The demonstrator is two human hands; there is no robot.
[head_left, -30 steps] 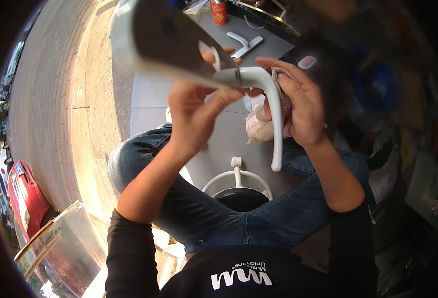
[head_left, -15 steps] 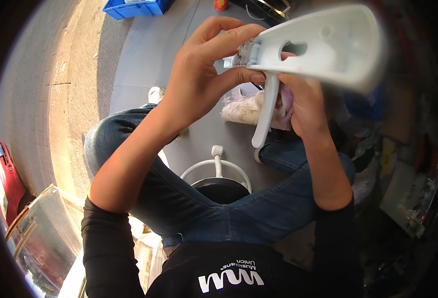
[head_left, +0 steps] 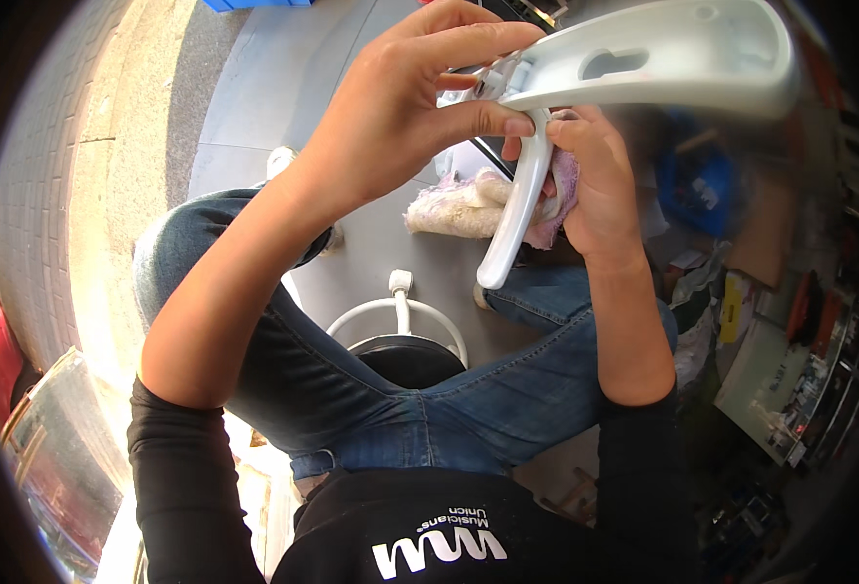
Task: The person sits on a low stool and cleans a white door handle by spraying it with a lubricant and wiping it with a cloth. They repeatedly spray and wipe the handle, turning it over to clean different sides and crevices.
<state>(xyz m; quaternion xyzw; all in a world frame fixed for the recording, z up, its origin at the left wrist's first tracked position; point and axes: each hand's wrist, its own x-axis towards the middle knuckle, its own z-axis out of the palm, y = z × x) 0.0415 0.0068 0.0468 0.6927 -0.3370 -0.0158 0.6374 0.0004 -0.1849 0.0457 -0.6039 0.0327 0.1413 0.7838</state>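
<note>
The white handle (head_left: 668,90), its narrow end in the left hand (head_left: 385,107), has a hollow shell (head_left: 716,54) with an oblong hole (head_left: 612,64), extending rightward; its slim lever (head_left: 517,206) points down. Behind the lever, a crumpled cream-and-purple cloth (head_left: 460,204) hangs from the right hand (head_left: 601,185).

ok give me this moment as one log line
left hand: grips white fitting near one end | right hand: holds cloth beside its lever | below: grey floor

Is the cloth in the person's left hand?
No, the right hand holds the cloth, while the left hand grips the white handle piece.
</note>
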